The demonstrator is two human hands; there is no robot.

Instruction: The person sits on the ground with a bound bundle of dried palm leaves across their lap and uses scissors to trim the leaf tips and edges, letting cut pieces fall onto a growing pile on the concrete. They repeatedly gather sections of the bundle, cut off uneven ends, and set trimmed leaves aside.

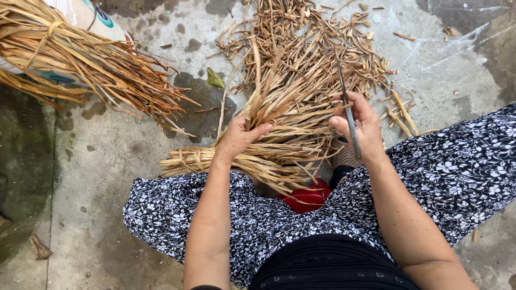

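Observation:
My left hand (pixel 240 137) grips a bunch of dried tan leaf strips (pixel 290 99), its ends fanning up and to the right. In my right hand (pixel 361 126) is a thin dark blade or stick (pixel 345 102), held upright, with the thumb pressing a strip against it. More dried strips (pixel 236 161) lie across my lap and the floor below my left hand. My knees, covered in black cloth with white flowers (pixel 258 215), spread to both sides.
A pile of short cut leaf scraps (pixel 301 37) lies on the concrete floor ahead. A tied bundle of long dried leaves (pixel 80 59) rests on a white sack (pixel 88 16) at upper left. A red object (pixel 309 196) sits between my knees.

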